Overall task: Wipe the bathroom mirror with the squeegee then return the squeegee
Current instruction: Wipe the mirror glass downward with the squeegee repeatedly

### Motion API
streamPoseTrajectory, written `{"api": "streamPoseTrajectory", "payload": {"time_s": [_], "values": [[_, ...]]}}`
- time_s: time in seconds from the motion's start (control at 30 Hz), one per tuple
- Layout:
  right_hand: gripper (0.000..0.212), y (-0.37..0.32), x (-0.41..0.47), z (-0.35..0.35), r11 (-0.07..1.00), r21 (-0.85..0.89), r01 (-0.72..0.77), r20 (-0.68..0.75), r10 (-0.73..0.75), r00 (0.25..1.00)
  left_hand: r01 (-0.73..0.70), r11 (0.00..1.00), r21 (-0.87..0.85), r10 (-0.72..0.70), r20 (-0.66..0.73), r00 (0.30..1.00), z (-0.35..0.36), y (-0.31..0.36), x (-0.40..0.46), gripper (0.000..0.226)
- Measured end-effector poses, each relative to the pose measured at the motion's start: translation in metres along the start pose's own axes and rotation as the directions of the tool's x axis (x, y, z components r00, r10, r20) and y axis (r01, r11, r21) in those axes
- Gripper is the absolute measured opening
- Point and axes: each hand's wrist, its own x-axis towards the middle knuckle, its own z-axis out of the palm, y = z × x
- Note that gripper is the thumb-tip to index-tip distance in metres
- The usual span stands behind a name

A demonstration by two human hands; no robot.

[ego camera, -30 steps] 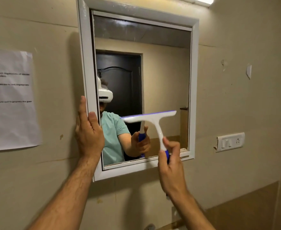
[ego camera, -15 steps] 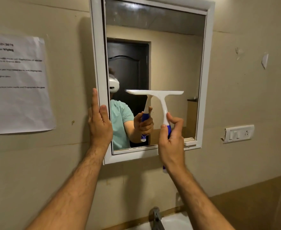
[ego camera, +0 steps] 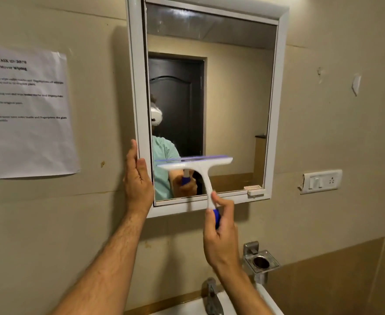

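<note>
A white-framed mirror (ego camera: 232,98) hangs on the beige wall. My right hand (ego camera: 220,233) grips the blue handle of a white squeegee (ego camera: 198,165), whose blade lies level against the lower part of the glass. My left hand (ego camera: 138,180) rests flat with straight fingers on the mirror frame's lower left edge. The glass reflects a person in a teal shirt and a dark door.
A printed paper sheet (ego camera: 25,110) is taped to the wall at the left. A switch plate (ego camera: 321,181) sits right of the mirror. Below are a metal holder (ego camera: 260,262), a tap (ego camera: 212,296) and the white sink rim (ego camera: 266,296).
The squeegee went up the glass and has come back down to the lower part, shifting left. The camera dropped, bringing the tap, the sink and the metal holder into view. My left hand stayed on the frame.
</note>
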Motion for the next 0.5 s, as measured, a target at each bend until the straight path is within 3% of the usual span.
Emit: {"api": "streamPoseTrajectory", "payload": {"time_s": [0.23, 0.5], "values": [[0.025, -0.037, 0.063, 0.019, 0.995, -0.039, 0.096, -0.042, -0.098, 0.994, 0.051, 0.998, 0.034, -0.052, 0.037, 0.998, -0.009, -0.005, -0.003, 0.036], [0.029, -0.015, 0.019, 0.02, 0.999, -0.034, -0.01, 0.019, 0.01, 1.0, 0.132, 0.991, 0.005, -0.132, 0.079, 0.988, -0.015, 0.012, -0.013, 0.042]]}}
